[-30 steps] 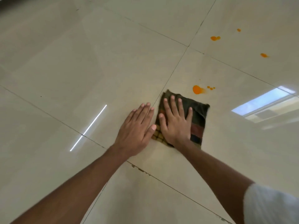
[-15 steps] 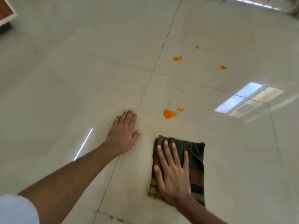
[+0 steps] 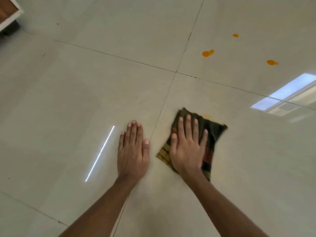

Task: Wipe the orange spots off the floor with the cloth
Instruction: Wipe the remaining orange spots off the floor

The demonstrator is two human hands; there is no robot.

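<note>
A dark folded cloth [image 3: 214, 134] with red and yellow stripes lies on the pale tiled floor [image 3: 85, 93]. My right hand [image 3: 187, 147] presses flat on the cloth with fingers spread. A faint orange smear [image 3: 207, 115] shows at the cloth's far edge. My left hand [image 3: 133, 151] rests flat on the bare tile to the cloth's left, holding nothing. Three orange spots sit on the far right tile: a double blob [image 3: 207, 53], a small dot [image 3: 235, 35] and a third spot [image 3: 271, 62].
A wood-and-white piece of furniture [image 3: 8, 12] stands at the far left corner. Dark grout lines [image 3: 176, 72] cross ahead of my hands. A bright window reflection [image 3: 287, 93] lies on the right tile and a thin light streak [image 3: 100, 151] beside my left hand.
My right hand has pushed the cloth forward over the nearest orange spot, which is now hidden or smeared. My left hand stays flat on the floor. The view has shifted.
</note>
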